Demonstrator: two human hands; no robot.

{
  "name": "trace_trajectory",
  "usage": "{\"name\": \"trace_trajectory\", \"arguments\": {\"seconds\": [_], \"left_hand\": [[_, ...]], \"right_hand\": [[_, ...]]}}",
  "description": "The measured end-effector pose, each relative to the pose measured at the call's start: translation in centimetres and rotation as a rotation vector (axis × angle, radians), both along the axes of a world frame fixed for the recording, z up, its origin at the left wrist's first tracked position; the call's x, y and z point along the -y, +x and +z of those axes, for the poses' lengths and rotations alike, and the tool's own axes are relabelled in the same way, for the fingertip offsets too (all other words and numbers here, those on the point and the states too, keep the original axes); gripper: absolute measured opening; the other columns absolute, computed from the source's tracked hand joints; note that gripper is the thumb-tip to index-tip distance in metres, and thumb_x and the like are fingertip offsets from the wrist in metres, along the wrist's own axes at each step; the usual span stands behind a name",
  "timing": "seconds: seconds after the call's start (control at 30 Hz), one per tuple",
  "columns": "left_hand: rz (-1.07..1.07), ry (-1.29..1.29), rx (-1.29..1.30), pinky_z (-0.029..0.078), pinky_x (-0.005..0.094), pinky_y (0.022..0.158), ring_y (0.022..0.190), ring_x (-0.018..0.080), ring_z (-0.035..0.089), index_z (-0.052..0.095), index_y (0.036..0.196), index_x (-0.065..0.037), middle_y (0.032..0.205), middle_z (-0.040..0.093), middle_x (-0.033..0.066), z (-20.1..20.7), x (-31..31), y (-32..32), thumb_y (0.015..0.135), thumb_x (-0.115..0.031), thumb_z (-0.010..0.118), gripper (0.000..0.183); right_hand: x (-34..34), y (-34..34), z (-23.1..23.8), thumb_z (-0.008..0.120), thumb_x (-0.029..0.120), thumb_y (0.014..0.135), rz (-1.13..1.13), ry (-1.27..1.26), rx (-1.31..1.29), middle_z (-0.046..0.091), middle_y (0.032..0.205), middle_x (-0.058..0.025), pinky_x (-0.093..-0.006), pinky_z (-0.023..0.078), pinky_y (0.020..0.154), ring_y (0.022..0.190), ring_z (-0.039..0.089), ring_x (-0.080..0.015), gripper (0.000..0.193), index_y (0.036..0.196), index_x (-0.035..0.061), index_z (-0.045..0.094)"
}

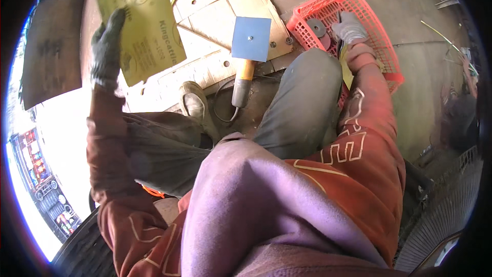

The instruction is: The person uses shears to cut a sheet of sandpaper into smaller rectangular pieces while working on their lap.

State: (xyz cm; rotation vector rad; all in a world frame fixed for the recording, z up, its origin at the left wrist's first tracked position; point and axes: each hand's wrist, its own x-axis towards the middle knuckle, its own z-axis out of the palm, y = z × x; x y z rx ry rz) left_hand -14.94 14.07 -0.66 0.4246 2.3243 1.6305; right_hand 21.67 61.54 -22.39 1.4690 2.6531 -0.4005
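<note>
1. The left hand (pixel 106 48), in a dark work glove, is raised at the upper left and closed on the lower left edge of a yellow sheet of sandpaper (pixel 141 23), backing side up, with dark printing on it. The sheet tilts up and to the right, off the floor.
2. The right hand (pixel 349 26), in a grey glove, is down inside a red plastic basket (pixel 379 25) at the upper right. Its fingers are curled, but whether they grip anything cannot be told; the palm side is hidden.
3. Just left of that hand in the basket lies a round grey disc (pixel 318 28). A yellowish sheet (pixel 346 69) stands along the forearm at the basket's near edge; it may be more sandpaper, though the view is too poor to be sure.
4. Between the two hands a power sander (pixel 249 51) lies on the floor, its square blue pad facing up and its orange and grey handle pointing toward the person. A cable loops from the handle's end.
5. Under and beyond the sander are flattened cardboard pieces (pixel 215 5) spread over the concrete floor (pixel 425 87).
6. The person sits with knees up in grey trousers; a worn shoe (pixel 195 103) rests on the cardboard, just left of the sander's handle.
</note>
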Motion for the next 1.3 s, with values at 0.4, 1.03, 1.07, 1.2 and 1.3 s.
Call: {"name": "trace_trajectory", "arguments": {"seconds": [0.4, 1.03, 1.07, 1.2, 1.3], "left_hand": [[-0.437, -0.400, 0.012, 0.056, 0.0353, 0.080, 0.085, 0.0185, 0.072, 0.075, 0.120, 0.003, 0.099, 0.078, 0.0101, -13.6, -13.8, -11.9, 0.095, -0.045, 0.078, 0.054], [-0.388, -0.398, 0.341, 0.056, 0.0380, 0.079, 0.084, 0.0214, 0.072, 0.073, 0.125, 0.002, 0.103, 0.077, 0.0124, -28.4, -20.8, -15.3, 0.098, -0.037, 0.071, 0.048], [-0.361, -0.379, 0.405, 0.056, 0.0408, 0.086, 0.090, 0.0248, 0.073, 0.072, 0.131, 0.001, 0.108, 0.077, 0.0130, -29.5, -20.3, -16.0, 0.097, -0.035, 0.074, 0.049], [-0.373, -0.392, 0.280, 0.054, 0.0427, 0.093, 0.098, 0.0288, 0.074, 0.075, 0.128, -0.005, 0.112, 0.078, 0.0159, -35.2, -19.7, -18.6, 0.098, -0.042, 0.069, 0.048], [-0.479, -0.665, -0.096, 0.054, 0.0448, 0.093, 0.101, 0.0351, 0.074, 0.073, 0.126, -0.004, 0.111, 0.077, 0.0202, -33.1, -20.9, -16.6, 0.100, -0.051, 0.060, 0.055]], "right_hand": [[2.3, 14.0, 6.3, 0.072, 0.022, 0.098, -0.362, -0.510, -0.415, 0.065, 0.074, -0.0056, -0.0320, 0.052, 0.049, 0.057, 0.060, -0.0147, 0.024, 0.106, -0.0001, 0.074], [3.4, 3.3, 5.8, 0.071, 0.020, 0.094, -0.256, -0.888, 0.271, 0.070, 0.079, -0.0126, -0.0362, 0.054, 0.047, 0.059, 0.068, -0.0205, 0.025, 0.107, -0.0016, 0.071], [3.9, 2.9, 4.3, 0.069, 0.022, 0.096, -0.212, -0.827, 0.244, 0.071, 0.083, -0.0137, -0.0377, 0.055, 0.049, 0.063, 0.069, -0.0214, 0.028, 0.110, -0.0024, 0.071], [5.5, 4.2, -4.1, 0.062, 0.025, 0.100, -0.159, -0.648, 0.050, 0.074, 0.095, -0.0174, -0.0420, 0.057, 0.063, 0.077, 0.071, -0.0241, 0.037, 0.120, -0.0048, 0.070], [4.9, 6.0, -8.1, 0.056, 0.020, 0.100, -0.449, -0.775, -0.184, 0.074, 0.094, -0.0153, -0.0410, 0.055, 0.074, 0.082, 0.069, -0.0249, 0.032, 0.112, -0.0058, 0.070]]}}
